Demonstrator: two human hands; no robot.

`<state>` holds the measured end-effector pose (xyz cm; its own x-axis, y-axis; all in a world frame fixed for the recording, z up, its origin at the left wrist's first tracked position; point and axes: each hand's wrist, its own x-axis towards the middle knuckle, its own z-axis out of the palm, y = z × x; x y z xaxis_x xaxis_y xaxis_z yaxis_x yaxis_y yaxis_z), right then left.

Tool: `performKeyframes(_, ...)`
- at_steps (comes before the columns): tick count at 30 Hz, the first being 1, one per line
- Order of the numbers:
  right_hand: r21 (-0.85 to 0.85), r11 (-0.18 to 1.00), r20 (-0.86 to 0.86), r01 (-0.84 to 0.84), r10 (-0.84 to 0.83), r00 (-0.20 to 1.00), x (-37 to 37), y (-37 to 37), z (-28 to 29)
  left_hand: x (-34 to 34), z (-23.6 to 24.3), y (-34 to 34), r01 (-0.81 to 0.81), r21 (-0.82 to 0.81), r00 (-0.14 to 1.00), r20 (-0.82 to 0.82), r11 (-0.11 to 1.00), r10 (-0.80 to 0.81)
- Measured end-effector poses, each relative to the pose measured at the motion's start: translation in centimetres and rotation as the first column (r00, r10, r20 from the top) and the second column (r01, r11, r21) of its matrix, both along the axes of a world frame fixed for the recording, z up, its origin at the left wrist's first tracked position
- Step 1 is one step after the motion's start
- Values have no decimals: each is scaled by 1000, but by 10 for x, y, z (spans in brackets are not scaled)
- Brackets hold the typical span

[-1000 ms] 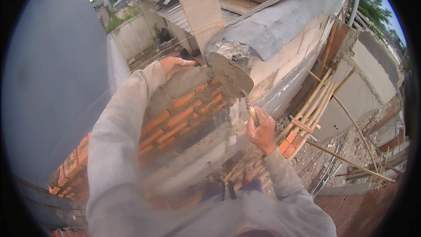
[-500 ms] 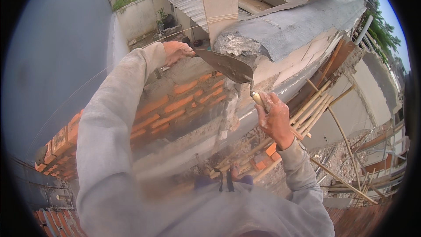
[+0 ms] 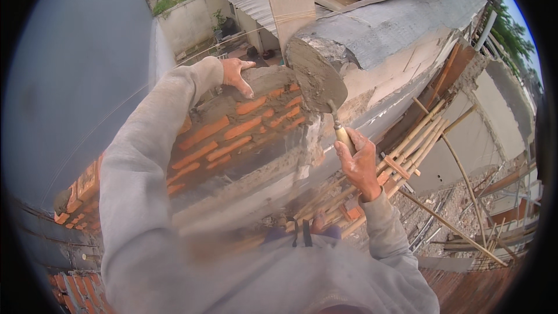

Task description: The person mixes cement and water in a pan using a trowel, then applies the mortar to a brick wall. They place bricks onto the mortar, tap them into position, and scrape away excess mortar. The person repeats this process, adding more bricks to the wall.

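Note:
My right hand (image 3: pixel 359 163) is wrapped round the wooden handle of a mason's trowel (image 3: pixel 317 78). The blade points up and to the left, its visible face coated with grey mortar. It stands at the right end of the brick wall (image 3: pixel 224 134), beside the broken end of a grey concrete beam (image 3: pixel 401 23). My left hand (image 3: pixel 237 75) rests at the wall's top, thumb and forefinger spread apart over the wet mortar (image 3: pixel 267 80); its other fingers are hidden. Smeared mortar partly covers the orange bricks.
A thin string (image 3: pixel 232 38) runs along the wall's top, near an upright post (image 3: pixel 288 0). Bamboo poles (image 3: pixel 415 148) lie to the right, above rubble. A tall grey wall (image 3: pixel 75 64) rises at the left. Loose bricks (image 3: pixel 353 209) lie below, near my feet.
The trowel blade has turned, so its mortar-covered face now shows, and its tip no longer reaches my left hand. The left thumb and forefinger have spread. My right hand has dropped slightly.

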<state>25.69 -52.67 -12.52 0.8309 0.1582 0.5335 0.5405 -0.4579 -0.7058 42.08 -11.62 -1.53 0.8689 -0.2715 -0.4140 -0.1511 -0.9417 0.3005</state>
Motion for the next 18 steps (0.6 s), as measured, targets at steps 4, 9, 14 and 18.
performKeyframes(4,130,992,-78,4,7,997,-9,1,-30,-10,-7,-10,30,112,987,155,993,-48)
performKeyframes(9,9,1000,-94,20,-19,995,-24,21,-96,-16,-13,-12,30,-47,983,181,998,-21)
performKeyframes(14,-99,995,6,6,-6,1000,-30,59,-173,-20,-11,-14,-4,-80,977,212,997,21)
performKeyframes(18,12,1000,-51,7,-6,999,-5,77,-223,-19,-13,-14,-39,-74,980,194,996,53)
